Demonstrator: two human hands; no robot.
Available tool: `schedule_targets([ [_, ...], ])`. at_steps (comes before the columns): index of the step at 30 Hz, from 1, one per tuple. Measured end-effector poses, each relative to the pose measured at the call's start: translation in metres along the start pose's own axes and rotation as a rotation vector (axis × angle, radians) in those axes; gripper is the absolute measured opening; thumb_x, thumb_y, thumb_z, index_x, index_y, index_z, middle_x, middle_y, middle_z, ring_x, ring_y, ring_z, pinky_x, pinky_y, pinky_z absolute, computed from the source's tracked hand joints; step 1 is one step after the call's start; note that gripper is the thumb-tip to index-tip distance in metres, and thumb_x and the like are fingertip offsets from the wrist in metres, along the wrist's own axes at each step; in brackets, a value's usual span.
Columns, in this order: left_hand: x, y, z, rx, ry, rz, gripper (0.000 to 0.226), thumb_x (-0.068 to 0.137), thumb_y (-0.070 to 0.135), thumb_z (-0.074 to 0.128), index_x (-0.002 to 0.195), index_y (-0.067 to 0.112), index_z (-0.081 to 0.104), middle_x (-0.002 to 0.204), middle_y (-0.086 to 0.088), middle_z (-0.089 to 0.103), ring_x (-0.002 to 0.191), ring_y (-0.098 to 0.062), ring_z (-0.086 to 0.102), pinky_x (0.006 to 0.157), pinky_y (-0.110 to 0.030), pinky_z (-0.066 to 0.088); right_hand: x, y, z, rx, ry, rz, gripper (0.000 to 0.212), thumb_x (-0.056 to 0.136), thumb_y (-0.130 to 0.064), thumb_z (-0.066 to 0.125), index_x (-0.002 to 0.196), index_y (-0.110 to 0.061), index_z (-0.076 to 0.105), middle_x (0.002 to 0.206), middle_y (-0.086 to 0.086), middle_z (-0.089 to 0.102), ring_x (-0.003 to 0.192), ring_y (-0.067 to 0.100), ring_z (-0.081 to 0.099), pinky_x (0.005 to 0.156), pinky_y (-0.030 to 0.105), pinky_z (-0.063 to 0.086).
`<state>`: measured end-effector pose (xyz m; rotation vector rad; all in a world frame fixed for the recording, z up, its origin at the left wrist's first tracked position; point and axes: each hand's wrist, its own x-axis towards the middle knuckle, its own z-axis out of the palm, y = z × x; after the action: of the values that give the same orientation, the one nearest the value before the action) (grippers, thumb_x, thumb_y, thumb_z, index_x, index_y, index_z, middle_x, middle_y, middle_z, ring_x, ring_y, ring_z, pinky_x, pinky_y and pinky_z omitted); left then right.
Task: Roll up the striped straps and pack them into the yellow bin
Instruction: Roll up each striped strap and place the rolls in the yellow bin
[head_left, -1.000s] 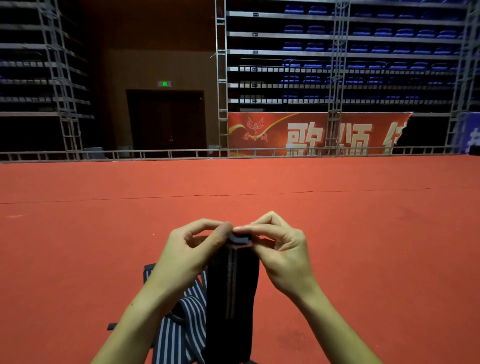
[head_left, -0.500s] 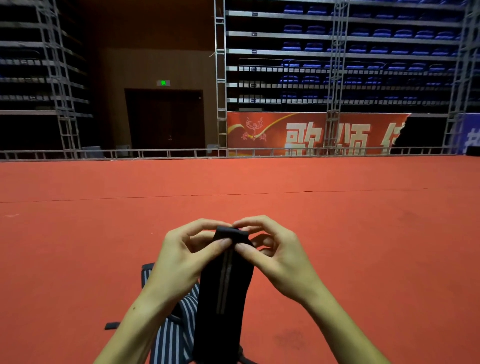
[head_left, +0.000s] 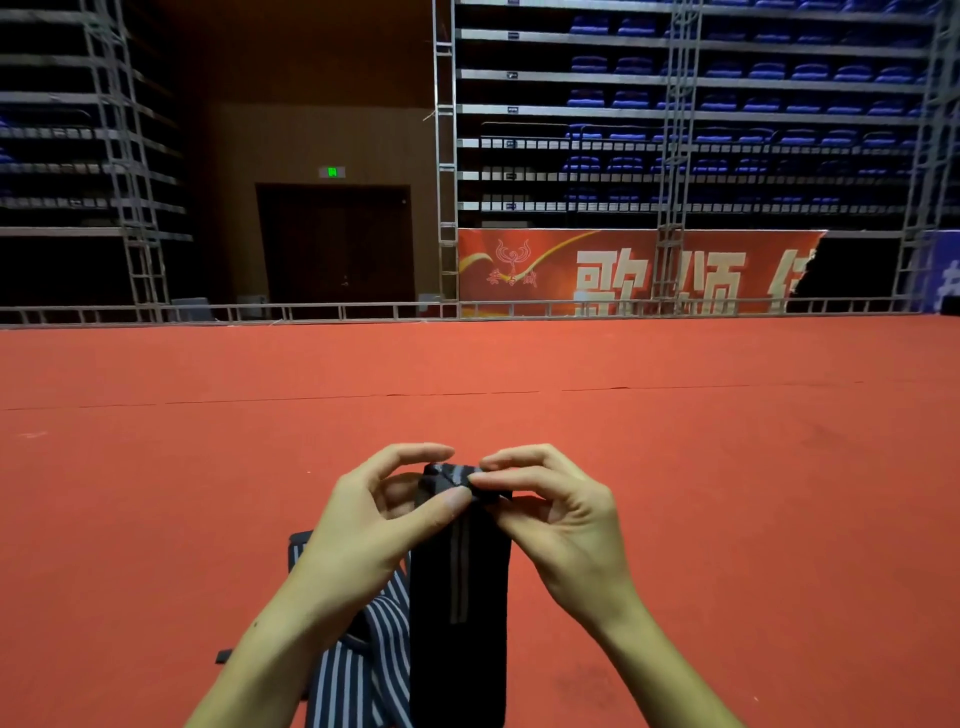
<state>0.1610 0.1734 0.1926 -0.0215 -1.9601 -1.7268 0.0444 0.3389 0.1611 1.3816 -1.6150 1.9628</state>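
A dark strap (head_left: 457, 597) with thin grey stripes hangs down from my hands in the lower middle of the view. Its top end is folded over into a small roll. My left hand (head_left: 363, 530) pinches that roll from the left with thumb and fingers. My right hand (head_left: 561, 514) pinches it from the right. Under my left forearm lie more straps (head_left: 363, 670), dark blue with white stripes, heaped on the red floor. No yellow bin is in view.
Red carpet (head_left: 727, 493) spreads out ahead and to both sides. A low metal truss rail (head_left: 311, 312) borders its far edge. Behind it stand scaffold towers, a dark doorway, a red banner (head_left: 623, 270) and rows of blue seats.
The strap's top end has been turned over into a small roll, now showing its grey stripes on top. Both hands have stayed in place, with the fingers regripping.
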Motion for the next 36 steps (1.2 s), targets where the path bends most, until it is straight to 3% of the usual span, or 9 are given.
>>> schedule_targets([
  [3, -0.001, -0.001, 0.0, 0.003, -0.004, 0.009, 0.051, 0.089, 0.006, 0.082, 0.135, 0.021, 0.065, 0.112, -0.008, 0.083, 0.11, -0.023, 0.08, 0.097, -0.035, 0.064, -0.004, -0.002, -0.005, 0.028, -0.022, 0.102, 0.041, 0.091, 0.011, 0.069, 0.106, -0.023, 0.086, 0.121, -0.002, 0.073, 0.12, 0.023, 0.072, 0.089, 0.032, 0.062],
  [7, 0.001, 0.0, -0.002, 0.031, -0.024, 0.033, 0.055, 0.09, -0.002, 0.08, 0.137, 0.019, 0.061, 0.116, -0.008, 0.082, 0.114, -0.024, 0.078, 0.098, -0.039, 0.063, 0.003, -0.009, -0.017, 0.03, -0.095, 0.248, 0.038, 0.094, -0.018, 0.08, 0.128, -0.034, 0.073, 0.122, -0.003, 0.077, 0.097, 0.02, 0.078, 0.087, 0.043, 0.065],
  [11, 0.006, 0.0, 0.0, 0.117, 0.0, 0.106, 0.043, 0.09, -0.002, 0.08, 0.128, 0.011, 0.066, 0.115, -0.009, 0.082, 0.114, -0.026, 0.078, 0.099, -0.042, 0.063, 0.009, -0.013, -0.015, -0.086, -0.12, 0.186, 0.034, 0.096, -0.017, 0.082, 0.124, -0.033, 0.072, 0.111, 0.001, 0.08, 0.089, 0.025, 0.077, 0.081, 0.049, 0.064],
  [18, 0.005, 0.002, 0.006, 0.194, -0.061, 0.071, 0.018, 0.107, 0.037, 0.063, 0.118, 0.027, 0.073, 0.103, -0.007, 0.084, 0.1, -0.026, 0.082, 0.095, -0.053, 0.062, 0.008, -0.013, -0.016, -0.064, -0.045, 0.155, 0.034, 0.094, -0.003, 0.08, 0.115, -0.029, 0.075, 0.107, 0.001, 0.077, 0.089, 0.029, 0.075, 0.072, 0.045, 0.063],
  [22, 0.007, 0.004, 0.009, 0.197, -0.018, 0.079, 0.059, 0.104, 0.068, 0.055, 0.102, 0.011, 0.072, 0.082, -0.005, 0.068, 0.076, -0.024, 0.063, 0.073, -0.046, 0.048, 0.007, -0.007, -0.016, -0.037, -0.023, 0.134, 0.036, 0.091, 0.006, 0.079, 0.111, -0.025, 0.078, 0.11, -0.001, 0.077, 0.094, 0.019, 0.074, 0.072, 0.032, 0.061],
  [25, 0.009, 0.004, 0.01, 0.088, -0.018, 0.024, 0.031, 0.102, 0.044, 0.066, 0.111, 0.016, 0.078, 0.099, -0.014, 0.081, 0.09, -0.021, 0.076, 0.083, -0.04, 0.056, 0.006, -0.002, -0.016, -0.04, -0.005, 0.103, 0.036, 0.09, 0.005, 0.08, 0.107, -0.026, 0.079, 0.109, 0.0, 0.077, 0.099, 0.022, 0.074, 0.077, 0.034, 0.063],
  [28, 0.006, 0.003, 0.008, 0.058, -0.032, -0.012, 0.019, 0.097, 0.028, 0.075, 0.115, 0.022, 0.079, 0.099, -0.012, 0.083, 0.087, -0.018, 0.078, 0.073, -0.025, 0.055, 0.005, 0.001, -0.017, -0.033, -0.012, 0.056, 0.036, 0.086, 0.013, 0.074, 0.104, -0.018, 0.081, 0.111, 0.0, 0.075, 0.106, 0.024, 0.073, 0.08, 0.031, 0.061],
  [33, 0.002, 0.0, 0.002, -0.024, -0.034, -0.032, 0.037, 0.093, 0.015, 0.08, 0.128, 0.019, 0.07, 0.109, -0.014, 0.083, 0.103, -0.03, 0.081, 0.082, -0.03, 0.063, 0.002, -0.001, -0.024, -0.05, -0.08, 0.121, 0.041, 0.088, 0.006, 0.063, 0.11, -0.024, 0.081, 0.125, -0.003, 0.071, 0.117, 0.025, 0.072, 0.085, 0.039, 0.064],
  [36, 0.002, -0.003, -0.002, -0.022, -0.052, -0.012, 0.044, 0.093, 0.008, 0.078, 0.134, 0.017, 0.065, 0.114, -0.013, 0.082, 0.109, -0.03, 0.08, 0.088, -0.033, 0.064, 0.002, -0.007, -0.027, 0.003, -0.119, 0.232, 0.039, 0.091, -0.013, 0.066, 0.125, -0.029, 0.073, 0.124, -0.001, 0.074, 0.1, 0.025, 0.077, 0.084, 0.048, 0.066],
])
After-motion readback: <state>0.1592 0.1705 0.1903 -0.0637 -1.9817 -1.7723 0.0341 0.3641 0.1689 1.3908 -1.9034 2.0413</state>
